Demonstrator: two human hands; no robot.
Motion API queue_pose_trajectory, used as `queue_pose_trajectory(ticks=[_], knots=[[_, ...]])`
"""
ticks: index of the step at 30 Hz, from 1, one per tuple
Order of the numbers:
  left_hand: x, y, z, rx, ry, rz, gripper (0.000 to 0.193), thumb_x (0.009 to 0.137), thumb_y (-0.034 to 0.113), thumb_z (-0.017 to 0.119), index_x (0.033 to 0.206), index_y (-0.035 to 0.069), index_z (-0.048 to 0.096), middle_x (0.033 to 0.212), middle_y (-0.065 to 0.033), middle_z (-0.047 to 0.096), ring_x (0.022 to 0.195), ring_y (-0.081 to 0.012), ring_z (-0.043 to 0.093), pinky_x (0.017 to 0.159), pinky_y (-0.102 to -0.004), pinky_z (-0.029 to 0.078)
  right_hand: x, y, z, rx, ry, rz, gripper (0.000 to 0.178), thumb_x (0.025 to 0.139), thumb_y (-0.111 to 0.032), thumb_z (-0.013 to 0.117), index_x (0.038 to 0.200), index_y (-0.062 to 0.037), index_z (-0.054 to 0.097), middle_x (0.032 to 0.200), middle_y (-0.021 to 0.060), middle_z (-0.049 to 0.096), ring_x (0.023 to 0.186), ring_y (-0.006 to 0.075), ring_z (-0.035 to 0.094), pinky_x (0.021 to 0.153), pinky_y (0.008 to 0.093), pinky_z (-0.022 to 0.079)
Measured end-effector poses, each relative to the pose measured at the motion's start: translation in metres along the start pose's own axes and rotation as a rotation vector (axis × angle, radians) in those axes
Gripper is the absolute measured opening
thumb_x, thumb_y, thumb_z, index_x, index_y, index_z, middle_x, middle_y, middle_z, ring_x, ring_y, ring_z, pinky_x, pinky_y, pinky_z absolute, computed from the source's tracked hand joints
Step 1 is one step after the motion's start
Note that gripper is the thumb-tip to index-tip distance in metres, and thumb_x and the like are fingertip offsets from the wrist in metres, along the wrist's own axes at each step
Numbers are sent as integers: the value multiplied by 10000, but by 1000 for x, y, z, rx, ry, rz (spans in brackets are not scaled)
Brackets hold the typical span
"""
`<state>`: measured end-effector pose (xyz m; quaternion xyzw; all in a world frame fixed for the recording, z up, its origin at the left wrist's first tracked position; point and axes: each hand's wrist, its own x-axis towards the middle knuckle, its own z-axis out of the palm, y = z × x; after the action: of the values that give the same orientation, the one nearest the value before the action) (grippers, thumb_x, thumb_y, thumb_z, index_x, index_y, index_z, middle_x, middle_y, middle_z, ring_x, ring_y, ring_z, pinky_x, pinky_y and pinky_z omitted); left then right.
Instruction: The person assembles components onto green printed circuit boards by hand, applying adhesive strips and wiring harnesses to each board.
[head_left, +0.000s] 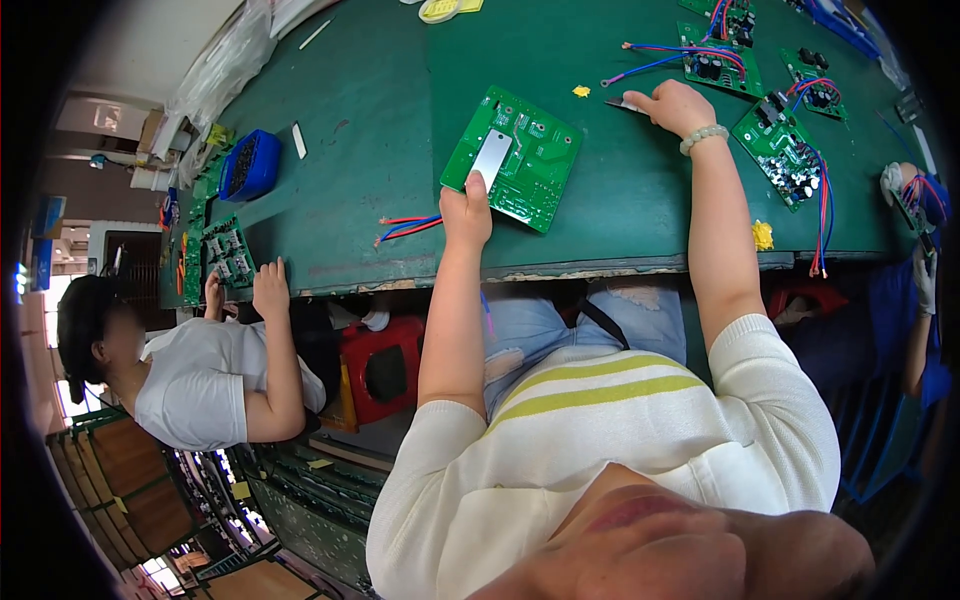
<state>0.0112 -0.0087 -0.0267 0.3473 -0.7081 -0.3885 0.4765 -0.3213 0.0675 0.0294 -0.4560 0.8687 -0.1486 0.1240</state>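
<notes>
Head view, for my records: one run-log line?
left hand: holds green circuit board; silver plate: against board; right hand: holds slim tool

Soft, fairly bright light is falling evenly across the green tabletop (pixel 370 150), while the space beneath is lying in shadow. At far left, bright patches (pixel 70 265) are washing out. The circuit board (pixel 545 150) is showing crisply; straight edges are bending, and blackness is rimming the view.

Bright green, pale-speckled, on the central circuit board (pixel 545 150); silvery on the strip (pixel 491 155); red and blue on the wires (pixel 412 225); deep green across the surface (pixel 360 150); white with yellow-green stripes on the sweater (pixel 600 395); blue on the bin (pixel 263 168).
</notes>
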Motion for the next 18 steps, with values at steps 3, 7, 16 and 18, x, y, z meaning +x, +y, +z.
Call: queue_pose_trajectory(ticks=[3,7,16,18], knots=[[0,3,1,-11,10,9,555,908,501,462,1066,-10,612,849,-138,659,797,-246,630,708,-383,471,-1,1,-10,-16,-155,73,612,771,-662,596,721,-58,686,778,113,678,748,303,654,658,415,512],[0,5,0,-15,-11,18,563,910,508,459,1067,-10,613,857,-140,661,803,-248,632,714,-381,475,-4,2,-12,-48,-72,96,612,724,-658,659,729,-46,678,779,120,672,720,299,650,637,409,513],[-3,3,-2,17,-1,12,609,913,551,431,1078,-6,612,920,-173,670,869,-310,643,746,-402,474,-8,-1,-17,-20,-85,123,611,692,-649,699,720,-39,670,775,124,675,718,304,652,637,408,515],[-3,3,-2,36,-2,4,613,915,553,424,1080,-7,611,927,-175,670,875,-308,643,750,-402,475,-9,-1,-17,-30,-59,119,610,687,-646,705,714,-38,668,770,124,674,712,307,651,634,408,515]])
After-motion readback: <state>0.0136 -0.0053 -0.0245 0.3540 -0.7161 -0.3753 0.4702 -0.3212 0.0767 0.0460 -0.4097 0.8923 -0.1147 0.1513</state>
